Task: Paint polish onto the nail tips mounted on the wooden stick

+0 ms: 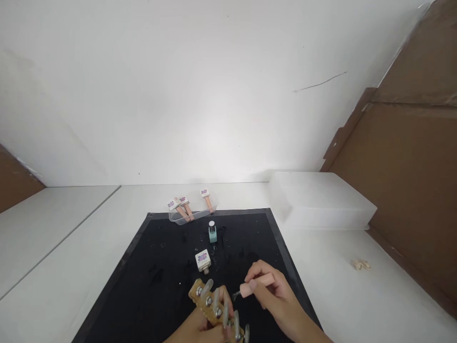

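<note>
My left hand (pixel 209 332) is closed around a tan nail practice stand (pixel 213 307) at the bottom of the view. Clear false nails (pixel 216 301) stand in a row on its round metal studs. In my right hand (pixel 276 300) is a nail polish brush (pixel 263 283) with a pink cap handle, pinched between the fingers. Its dark bristle end points left, close to the nails; whether it touches one I cannot tell. Beyond the stand lies an uncapped white polish bottle (pixel 203 259) with a colourful label. A mint-green polish bottle (pixel 213 234) with a white cap is farther back.
A black mat (pixel 157 267) covers the middle of the white table. At its far edge, a clear tray (pixel 198 218) holds several pink-capped polish bottles (pixel 208 199). A white box (pixel 321 200) stands back right. Small beige pieces (pixel 360 264) lie at the right, by a brown panel (pixel 410 190).
</note>
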